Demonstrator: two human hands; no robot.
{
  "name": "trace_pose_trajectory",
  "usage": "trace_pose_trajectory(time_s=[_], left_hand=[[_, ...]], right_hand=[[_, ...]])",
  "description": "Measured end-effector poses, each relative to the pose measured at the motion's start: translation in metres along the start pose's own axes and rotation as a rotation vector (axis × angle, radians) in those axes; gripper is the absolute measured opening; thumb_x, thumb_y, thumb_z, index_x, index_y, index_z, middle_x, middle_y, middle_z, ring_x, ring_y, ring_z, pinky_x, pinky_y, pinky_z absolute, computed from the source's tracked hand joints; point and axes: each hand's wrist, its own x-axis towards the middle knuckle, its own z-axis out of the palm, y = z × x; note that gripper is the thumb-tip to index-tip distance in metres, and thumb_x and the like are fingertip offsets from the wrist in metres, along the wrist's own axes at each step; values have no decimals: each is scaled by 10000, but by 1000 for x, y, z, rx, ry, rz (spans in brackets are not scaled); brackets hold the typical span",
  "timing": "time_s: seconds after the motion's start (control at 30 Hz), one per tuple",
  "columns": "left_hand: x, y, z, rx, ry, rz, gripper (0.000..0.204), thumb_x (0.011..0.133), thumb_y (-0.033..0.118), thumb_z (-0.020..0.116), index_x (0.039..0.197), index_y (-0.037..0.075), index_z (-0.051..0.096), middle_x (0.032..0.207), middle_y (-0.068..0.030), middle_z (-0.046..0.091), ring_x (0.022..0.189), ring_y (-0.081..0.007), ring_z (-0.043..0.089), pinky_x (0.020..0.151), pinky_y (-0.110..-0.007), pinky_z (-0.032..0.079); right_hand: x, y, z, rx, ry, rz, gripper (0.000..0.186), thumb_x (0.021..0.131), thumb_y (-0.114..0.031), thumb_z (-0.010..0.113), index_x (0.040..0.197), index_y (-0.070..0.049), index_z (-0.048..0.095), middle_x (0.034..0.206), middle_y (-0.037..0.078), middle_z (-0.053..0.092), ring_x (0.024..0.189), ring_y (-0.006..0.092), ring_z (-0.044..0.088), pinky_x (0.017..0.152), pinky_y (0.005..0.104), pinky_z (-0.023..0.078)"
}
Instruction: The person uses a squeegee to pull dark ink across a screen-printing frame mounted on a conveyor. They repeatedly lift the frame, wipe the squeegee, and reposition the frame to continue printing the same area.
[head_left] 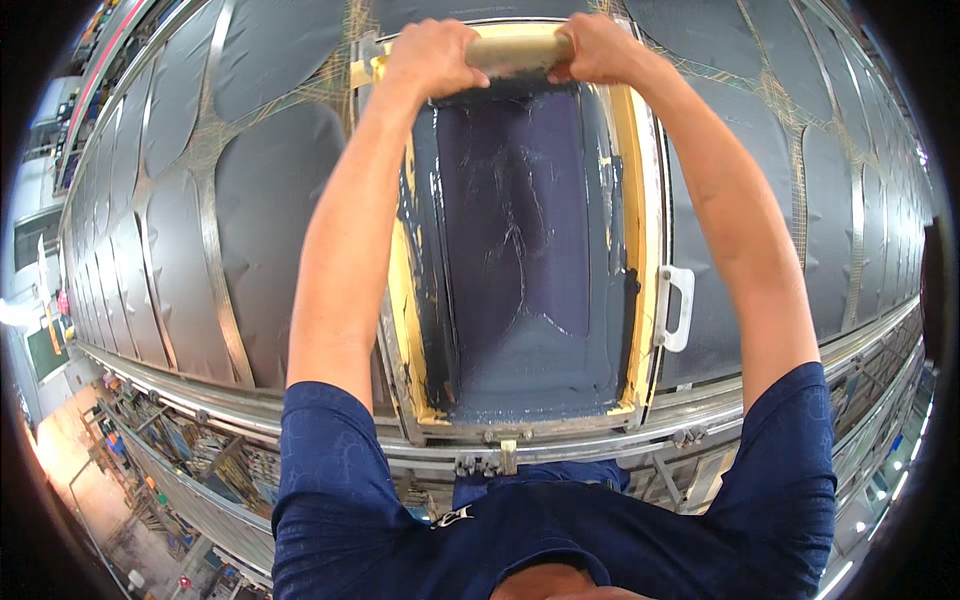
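My left hand (435, 58) and my right hand (600, 55) grip the two sides of a squeegee (515, 55) with a pale, wide body, at the far end of a printing screen frame (635, 330). The screen (515, 220) is dark purple-grey, with glossy dark ink smeared along its sides and in thin streaks down the middle. Yellow tape or coating lines the frame's inner edges. A white handle (678, 310) is fixed to the frame's right side, below my right forearm. The lower part of the squeegee's blade is hard to make out.
Long tables with rows of dark fabric panels (265, 250) extend left and right. A metal rail (250, 420) runs along the near edge, with racks of assorted items (200, 470) below at the left. Workshop fittings line the far left.
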Motion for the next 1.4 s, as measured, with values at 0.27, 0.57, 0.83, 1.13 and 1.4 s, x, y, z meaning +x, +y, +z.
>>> trace_pose_trajectory(time_s=[0.27, 0.57, 0.83, 1.13, 1.4], left_hand=[[-184, 85, 23, -135, -28, 19, 242, 740, 327, 834, 928, 186, 776, 873, -66, 762, 879, -280, 727, 852, -427, 489], [-381, 181, 51, -196, 112, 26, 129, 727, 210, 791, 792, 150, 698, 774, -31, 701, 783, -231, 668, 803, -410, 424], [-391, 187, 39, -35, 54, 91, 156, 697, 185, 771, 828, 145, 697, 885, -28, 695, 924, -220, 625, 852, -408, 416], [-426, 172, 35, -292, 226, -43, 178, 672, 94, 702, 840, 153, 703, 837, -3, 670, 883, -213, 629, 878, -387, 411], [-496, 9, 9, -212, 91, -145, 284, 665, 100, 778, 937, 182, 769, 955, 21, 747, 913, -215, 660, 885, -395, 436]], right_hand=[[-184, -86, 56, 84, -15, 3, 249, 739, -187, 856, 920, -64, 737, 816, 186, 716, 812, 384, 699, 737, 464, 538], [-368, -176, 102, 67, -147, 51, 384, 780, -349, 833, 1025, -70, 733, 927, 178, 726, 967, 342, 691, 967, 485, 489], [-321, -33, 98, 103, 711, 603, 399, 948, -417, 696, 1151, -74, 687, 1086, 194, 728, 1044, 410, 674, 892, 461, 519], [-319, -68, 66, 346, 619, 753, 276, 973, -322, 682, 972, -46, 688, 853, 86, 676, 768, 206, 584, 720, 392, 475], [-226, -212, 159, 546, 751, 551, 238, 951, -255, 700, 934, -18, 686, 792, 95, 660, 716, 195, 588, 693, 378, 496]])
